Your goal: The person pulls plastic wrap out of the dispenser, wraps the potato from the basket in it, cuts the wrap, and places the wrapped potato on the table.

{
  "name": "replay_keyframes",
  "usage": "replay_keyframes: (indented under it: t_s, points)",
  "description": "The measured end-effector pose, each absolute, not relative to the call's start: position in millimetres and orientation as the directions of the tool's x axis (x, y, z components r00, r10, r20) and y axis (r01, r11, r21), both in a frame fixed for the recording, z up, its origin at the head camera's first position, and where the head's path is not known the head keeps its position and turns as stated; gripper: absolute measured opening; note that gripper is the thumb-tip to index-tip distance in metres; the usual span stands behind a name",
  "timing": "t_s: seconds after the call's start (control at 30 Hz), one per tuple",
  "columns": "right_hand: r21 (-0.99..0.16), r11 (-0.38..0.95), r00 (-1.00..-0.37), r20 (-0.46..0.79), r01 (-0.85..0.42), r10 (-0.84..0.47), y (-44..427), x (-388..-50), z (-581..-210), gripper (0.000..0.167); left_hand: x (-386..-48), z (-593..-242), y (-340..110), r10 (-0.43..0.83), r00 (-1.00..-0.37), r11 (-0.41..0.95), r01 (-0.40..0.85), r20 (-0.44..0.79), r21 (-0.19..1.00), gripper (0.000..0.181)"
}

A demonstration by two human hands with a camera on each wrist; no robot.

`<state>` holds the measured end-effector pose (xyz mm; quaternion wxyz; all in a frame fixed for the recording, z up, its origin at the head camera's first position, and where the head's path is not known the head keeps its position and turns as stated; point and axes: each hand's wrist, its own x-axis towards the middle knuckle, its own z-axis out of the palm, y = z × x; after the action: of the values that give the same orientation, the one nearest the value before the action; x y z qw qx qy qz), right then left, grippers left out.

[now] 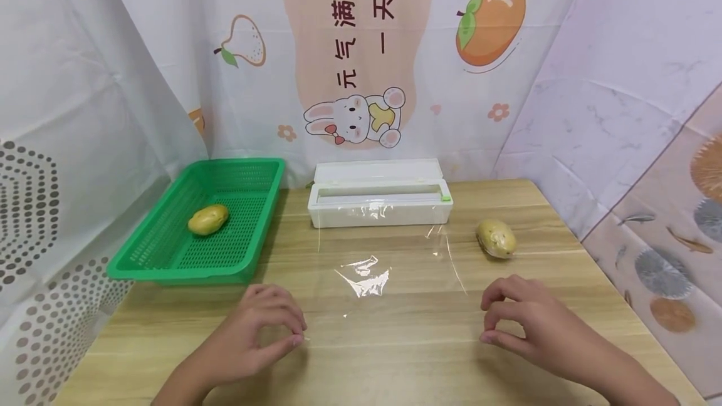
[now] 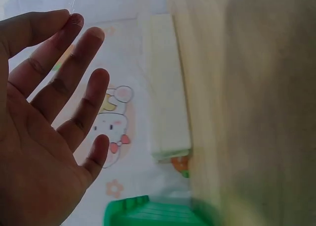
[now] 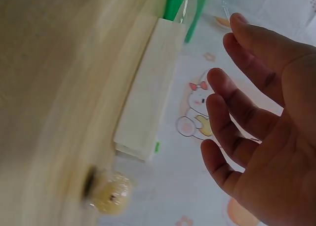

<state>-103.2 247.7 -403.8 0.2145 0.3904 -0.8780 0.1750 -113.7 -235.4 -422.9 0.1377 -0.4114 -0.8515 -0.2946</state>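
A clear sheet of cling film (image 1: 366, 282) stretches from the white cling film dispenser (image 1: 380, 217) toward the front of the table. My left hand (image 1: 254, 331) pinches its near left corner between thumb and index finger; a bit of film shows above those fingertips in the left wrist view. On the other side, my right hand (image 1: 536, 329) pinches the near right corner with thumb and index finger. The other fingers of both hands are loosely bent. The dispenser's lid (image 1: 378, 171) is raised, with the roll (image 1: 378, 198) visible inside.
A green plastic basket (image 1: 264, 230) stands at the back left, holding a yellow potato-like item (image 1: 208, 220). Another such item (image 1: 496, 238), apparently wrapped in film, lies right of the dispenser. A printed cloth (image 1: 434, 80) hangs behind the wooden table (image 1: 395, 368).
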Motion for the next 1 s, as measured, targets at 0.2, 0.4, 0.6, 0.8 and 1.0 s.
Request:
replay_keyframes:
  t_s: [0.2,0.4,0.6,0.8,1.0]
  points:
    - [-0.166,0.640,-0.642,0.415,-0.750,-0.645,242,-111,-424,0.039,-122,-441,-235,0.619,-0.688,0.533,0.723,0.379,0.440,0.017]
    - [-0.198,0.648,-0.671,0.346,-0.735,-0.655,239,-117,-433,0.036,-129,-453,-231,0.637,-0.710,0.554,0.692,0.300,0.462,0.015]
    - [-0.245,0.627,-0.672,0.309,-0.740,-0.673,238,-124,-439,0.032,-133,-455,-231,0.649,-0.728,0.582,0.662,0.221,0.473,0.014]
    - [-0.332,0.645,-0.718,0.183,-0.688,-0.672,237,-129,-442,0.023,-137,-455,-231,0.638,-0.754,0.617,0.623,0.157,0.480,0.009]
    - [-0.405,0.665,-0.753,0.097,-0.627,-0.651,242,-131,-438,0.013,-137,-456,-233,0.629,-0.757,0.620,0.626,0.177,0.473,0.021]
